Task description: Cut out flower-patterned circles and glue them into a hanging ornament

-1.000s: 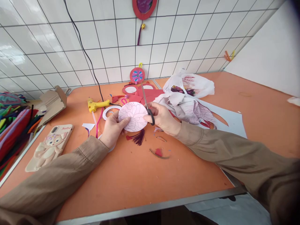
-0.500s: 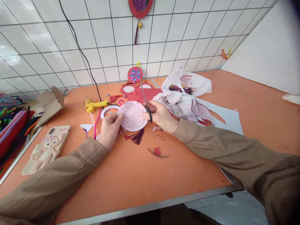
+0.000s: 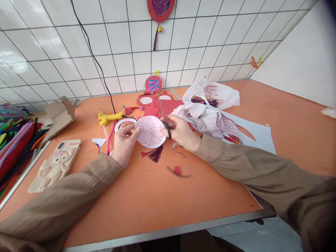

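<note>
Scissors [image 3: 167,130] are sitting in the right hand's [image 3: 181,130] closed grip in the head view, blades pointing far. The left hand [image 3: 124,143] is pinching the left edge of a petal-patterned paper disc [image 3: 150,132] above the orange table [image 3: 157,196], left of the scissors. The right thumb is meeting the disc's right edge; whether it is pinching there is hard to tell. The step in hand is seemingly turning or checking the cut outline; any further snip is probably calling for steady left fingers and blades kept off the drawing.

Scissors [image 3: 167,130], one; glue gun [image 3: 109,118], one
</note>
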`<state>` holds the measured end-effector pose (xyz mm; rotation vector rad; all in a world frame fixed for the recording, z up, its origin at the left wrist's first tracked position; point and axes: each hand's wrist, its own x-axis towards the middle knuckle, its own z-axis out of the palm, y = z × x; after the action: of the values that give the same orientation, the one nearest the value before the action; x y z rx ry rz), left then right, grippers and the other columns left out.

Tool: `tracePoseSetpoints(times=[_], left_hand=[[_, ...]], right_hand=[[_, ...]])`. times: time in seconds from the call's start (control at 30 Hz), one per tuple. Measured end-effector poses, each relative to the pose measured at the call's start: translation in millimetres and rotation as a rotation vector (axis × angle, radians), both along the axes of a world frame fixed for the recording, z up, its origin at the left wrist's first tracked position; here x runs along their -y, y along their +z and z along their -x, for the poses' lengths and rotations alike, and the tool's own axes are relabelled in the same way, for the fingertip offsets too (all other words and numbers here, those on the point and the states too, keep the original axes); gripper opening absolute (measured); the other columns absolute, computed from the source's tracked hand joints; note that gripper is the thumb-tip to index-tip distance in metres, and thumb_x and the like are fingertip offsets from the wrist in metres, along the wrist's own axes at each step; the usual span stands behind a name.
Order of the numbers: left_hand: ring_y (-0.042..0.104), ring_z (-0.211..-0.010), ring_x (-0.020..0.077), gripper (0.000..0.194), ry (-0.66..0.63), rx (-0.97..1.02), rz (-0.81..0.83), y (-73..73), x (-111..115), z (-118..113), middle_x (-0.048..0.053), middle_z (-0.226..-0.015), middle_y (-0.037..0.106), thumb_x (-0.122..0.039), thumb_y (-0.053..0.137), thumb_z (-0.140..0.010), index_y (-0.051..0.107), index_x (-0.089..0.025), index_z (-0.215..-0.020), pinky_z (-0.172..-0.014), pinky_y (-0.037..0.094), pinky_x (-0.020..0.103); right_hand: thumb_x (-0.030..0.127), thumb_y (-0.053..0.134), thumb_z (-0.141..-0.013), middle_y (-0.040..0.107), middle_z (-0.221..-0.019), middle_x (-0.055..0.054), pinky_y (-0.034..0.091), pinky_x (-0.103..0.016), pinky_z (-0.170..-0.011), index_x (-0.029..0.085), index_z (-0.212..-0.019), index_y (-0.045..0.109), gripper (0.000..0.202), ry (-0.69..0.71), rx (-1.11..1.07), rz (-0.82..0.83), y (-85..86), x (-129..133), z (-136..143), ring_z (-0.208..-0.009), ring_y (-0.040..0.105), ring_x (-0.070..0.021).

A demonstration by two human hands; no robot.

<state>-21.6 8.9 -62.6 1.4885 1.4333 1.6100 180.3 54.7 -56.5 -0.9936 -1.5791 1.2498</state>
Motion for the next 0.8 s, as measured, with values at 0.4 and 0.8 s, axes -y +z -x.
tracePoseSetpoints(times=[0.4,0.8], left_hand=[[0.050,-0.059,0.0132,0.023,-0.222,0.470,0.157,19.7,12,-9,-0.002,-0.064,0.052,-0.032,0.072,-0.070,0.053,-0.021,-0.064,-0.054,0.041,0.026],[0.062,-0.059,0.0175,0.035,-0.459,0.498,0.341,20.1,22,-20,0.001,-0.066,0.065,-0.044,0.089,-0.061,0.064,-0.021,-0.072,-0.056,0.051,0.031]], right_hand=[[0.037,0.078,-0.072,0.060,-0.076,0.003,0.047,-0.032,-0.072,0.023,-0.103,0.048,0.045,-0.065,-0.112,-0.297,16.8,0,-5,-0.074,0.059,-0.0155],[0.033,0.083,-0.068,0.054,-0.069,0.006,0.041,-0.026,-0.057,0.022,-0.091,0.050,0.042,0.157,-0.034,-0.149,26.8,33,2,-0.060,0.048,-0.0100]])
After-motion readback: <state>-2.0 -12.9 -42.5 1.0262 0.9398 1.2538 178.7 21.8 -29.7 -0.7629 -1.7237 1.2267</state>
